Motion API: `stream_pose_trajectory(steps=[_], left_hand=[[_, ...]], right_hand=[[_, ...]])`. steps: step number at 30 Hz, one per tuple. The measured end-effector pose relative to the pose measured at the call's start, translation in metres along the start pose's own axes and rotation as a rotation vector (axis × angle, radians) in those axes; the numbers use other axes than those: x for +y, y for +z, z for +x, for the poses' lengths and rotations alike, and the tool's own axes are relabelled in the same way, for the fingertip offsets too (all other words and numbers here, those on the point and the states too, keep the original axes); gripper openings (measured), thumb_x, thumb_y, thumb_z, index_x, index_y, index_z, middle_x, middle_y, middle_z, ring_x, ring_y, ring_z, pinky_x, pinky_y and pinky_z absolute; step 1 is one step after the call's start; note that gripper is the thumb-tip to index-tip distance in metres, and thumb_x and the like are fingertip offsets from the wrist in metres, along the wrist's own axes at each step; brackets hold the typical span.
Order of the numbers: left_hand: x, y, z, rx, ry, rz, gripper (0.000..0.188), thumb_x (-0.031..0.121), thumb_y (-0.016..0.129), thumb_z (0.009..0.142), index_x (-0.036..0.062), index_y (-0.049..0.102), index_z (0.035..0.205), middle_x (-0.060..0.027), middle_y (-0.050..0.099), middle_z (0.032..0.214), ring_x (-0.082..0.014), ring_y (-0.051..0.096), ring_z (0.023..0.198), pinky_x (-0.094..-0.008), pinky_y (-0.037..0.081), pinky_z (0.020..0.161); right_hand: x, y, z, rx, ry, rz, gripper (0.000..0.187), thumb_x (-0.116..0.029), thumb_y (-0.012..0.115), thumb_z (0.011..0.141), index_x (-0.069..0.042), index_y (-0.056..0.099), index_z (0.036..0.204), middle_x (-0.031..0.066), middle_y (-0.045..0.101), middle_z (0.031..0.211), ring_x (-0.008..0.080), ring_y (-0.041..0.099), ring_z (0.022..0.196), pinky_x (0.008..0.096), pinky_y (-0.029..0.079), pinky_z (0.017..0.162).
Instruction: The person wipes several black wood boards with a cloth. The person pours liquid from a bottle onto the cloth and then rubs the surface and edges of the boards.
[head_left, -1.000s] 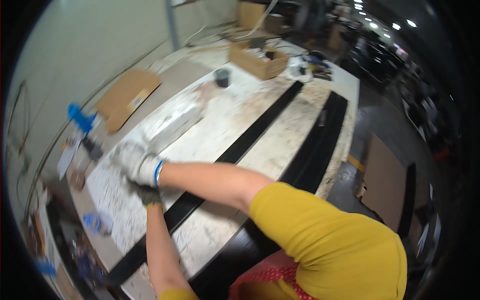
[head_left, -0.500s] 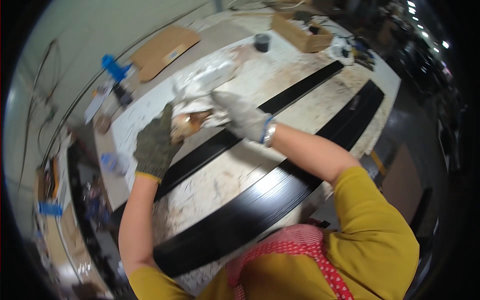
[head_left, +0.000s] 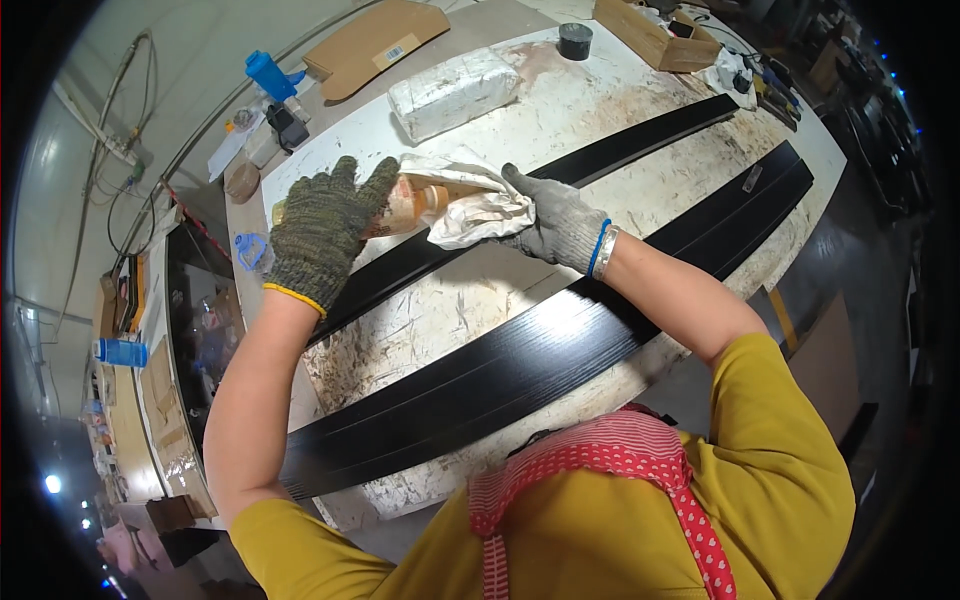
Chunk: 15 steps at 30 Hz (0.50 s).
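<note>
- Knitted olive glove on the left hand [head_left: 325, 230]: its grip is wrapped round a brownish bottle [head_left: 410, 203], held above the table [head_left: 450, 310] at about 10 o'clock of the picture's middle.
- White-gloved right hand [head_left: 560, 225], at 12 o'clock, pinches a crumpled white rag [head_left: 470, 195] against the bottle's neck.
- Half a second ago both hands sat higher and closer together; now they are spread, and the rag covers the bottle's right end.
- Two black strips [head_left: 520, 360] lie slantwise beneath, as before.
</note>
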<state>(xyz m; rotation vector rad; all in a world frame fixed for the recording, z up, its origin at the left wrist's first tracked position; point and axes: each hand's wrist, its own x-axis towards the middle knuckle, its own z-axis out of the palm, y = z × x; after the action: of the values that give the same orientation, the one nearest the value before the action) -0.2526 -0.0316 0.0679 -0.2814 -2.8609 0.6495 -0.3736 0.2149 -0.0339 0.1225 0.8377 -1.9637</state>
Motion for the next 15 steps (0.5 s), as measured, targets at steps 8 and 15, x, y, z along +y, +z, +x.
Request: stream_pose_trajectory(steps=[8, 15], left_hand=[[0.001, -0.001, -0.008, -0.090, 0.034, -0.064, 0.071, 0.021, 0.073, 0.075, 0.0167, 0.046, 0.140, -0.0121, 0.060, 0.103, -0.0301, 0.060, 0.094, -0.0428, 0.046, 0.083], [0.005, 0.001, -0.013, -0.030, 0.085, -0.184, 0.068, 0.021, 0.075, 0.072, 0.0136, 0.050, 0.135, -0.0105, 0.061, 0.101, -0.0300, 0.059, 0.092, -0.0431, 0.046, 0.083]], right_hand=[[0.005, 0.016, -0.012, -0.067, 0.061, 0.050, 0.043, -0.034, 0.045, 0.102, 0.004, 0.047, 0.121, 0.0175, 0.062, 0.108, 0.0248, 0.069, 0.089, 0.0356, 0.063, 0.076], [0.009, 0.010, -0.002, -0.030, 0.058, 0.128, 0.044, -0.034, 0.044, 0.102, 0.005, 0.046, 0.124, 0.0178, 0.060, 0.115, 0.0265, 0.065, 0.101, 0.0394, 0.058, 0.091]])
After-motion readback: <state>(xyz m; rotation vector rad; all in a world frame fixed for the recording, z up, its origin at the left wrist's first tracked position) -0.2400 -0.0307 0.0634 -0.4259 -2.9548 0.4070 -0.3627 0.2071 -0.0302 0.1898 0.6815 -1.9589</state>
